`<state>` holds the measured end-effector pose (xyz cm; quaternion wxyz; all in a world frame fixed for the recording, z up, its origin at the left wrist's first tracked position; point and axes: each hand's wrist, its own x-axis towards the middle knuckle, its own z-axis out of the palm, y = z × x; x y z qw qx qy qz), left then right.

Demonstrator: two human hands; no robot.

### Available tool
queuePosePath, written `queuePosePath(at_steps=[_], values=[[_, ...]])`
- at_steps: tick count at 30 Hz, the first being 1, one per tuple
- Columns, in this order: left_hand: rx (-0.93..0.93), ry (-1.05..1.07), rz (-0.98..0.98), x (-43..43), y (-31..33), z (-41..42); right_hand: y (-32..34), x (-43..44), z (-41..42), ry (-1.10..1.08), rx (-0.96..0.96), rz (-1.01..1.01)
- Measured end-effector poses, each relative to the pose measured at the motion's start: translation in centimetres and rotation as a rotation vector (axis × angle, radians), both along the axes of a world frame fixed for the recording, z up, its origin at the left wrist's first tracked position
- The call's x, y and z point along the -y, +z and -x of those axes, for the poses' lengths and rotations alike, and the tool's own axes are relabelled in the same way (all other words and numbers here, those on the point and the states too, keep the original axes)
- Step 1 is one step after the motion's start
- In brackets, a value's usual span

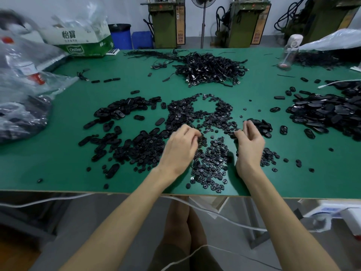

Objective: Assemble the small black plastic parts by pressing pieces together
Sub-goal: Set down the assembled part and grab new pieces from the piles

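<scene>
Left hand [181,147] and right hand [250,145] sit over the green surface [58,153], fingers curled, their tips among the heap of round black parts [211,159] between them. Whether either holds a piece I cannot tell. The far-left box [84,42] reads "Cestbon" and "怡寶".
</scene>
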<state>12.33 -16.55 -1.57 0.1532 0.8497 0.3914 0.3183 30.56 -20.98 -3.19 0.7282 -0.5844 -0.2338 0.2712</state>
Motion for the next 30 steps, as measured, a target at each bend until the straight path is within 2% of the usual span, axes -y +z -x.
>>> queuePosePath(at_steps=[3,6,10,13,16,22,28,30], values=[[0.006,0.092,0.001,-1.6,0.5,2.2,-0.1,-0.1,-0.2,0.021,0.001,0.007],[-0.068,0.279,-0.003,-3.9,1.0,4.7,0.0,-0.1,0.0,0.022,-0.015,-0.001],[-0.326,0.607,0.008,-7.2,1.4,8.5,0.1,0.1,0.1,0.029,0.04,-0.011],[-0.469,0.711,0.087,-9.0,1.6,11.0,0.3,0.3,0.4,0.062,0.159,0.03],[-0.54,0.726,0.139,-9.7,1.4,12.6,0.5,0.5,1.0,0.148,0.344,0.112],[-0.576,0.67,-0.068,-9.9,1.0,13.0,0.6,-0.1,1.5,0.275,0.859,0.298],[-0.463,0.553,-0.175,-9.6,0.2,11.4,0.2,-0.5,2.0,0.44,1.047,0.367],[-0.366,0.513,-0.168,-9.1,0.4,10.3,0.1,-0.7,2.1,0.476,1.123,0.416]])
